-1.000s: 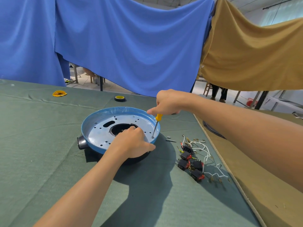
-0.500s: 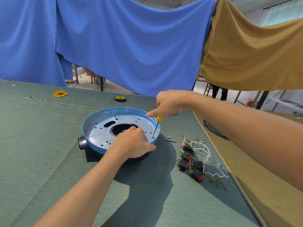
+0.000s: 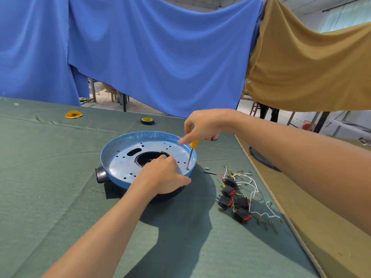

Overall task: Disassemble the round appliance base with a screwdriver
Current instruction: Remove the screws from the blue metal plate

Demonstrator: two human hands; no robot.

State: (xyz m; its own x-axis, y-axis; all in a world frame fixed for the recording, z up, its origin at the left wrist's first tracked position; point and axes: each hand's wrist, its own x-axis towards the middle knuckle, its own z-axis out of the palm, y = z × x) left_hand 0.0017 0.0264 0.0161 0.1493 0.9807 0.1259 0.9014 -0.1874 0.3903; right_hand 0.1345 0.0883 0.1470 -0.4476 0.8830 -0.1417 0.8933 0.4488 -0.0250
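The round appliance base (image 3: 128, 145) has a blue rim, a pale perforated metal plate and a dark oval opening in its middle; it lies on green cloth with a black knob on its left side. My left hand (image 3: 162, 175) grips its near right rim, thumb outside, fingers over the plate. My right hand (image 3: 202, 127) holds a screwdriver (image 3: 191, 152) with a yellow handle nearly upright. Its tip sits on a screw at the plate's right edge.
Black and red switches with white wires (image 3: 239, 199) lie to the right of the base, with small loose parts (image 3: 208, 171) near them. A tape roll (image 3: 147, 120) and a yellow object (image 3: 73, 114) sit farther back. A brown board (image 3: 301, 207) borders the right. Blue and tan cloths hang behind.
My right hand has turned on the screwdriver handle, fingers shifting round it. The shaft stays on the same screw. My left hand keeps its grip on the rim.
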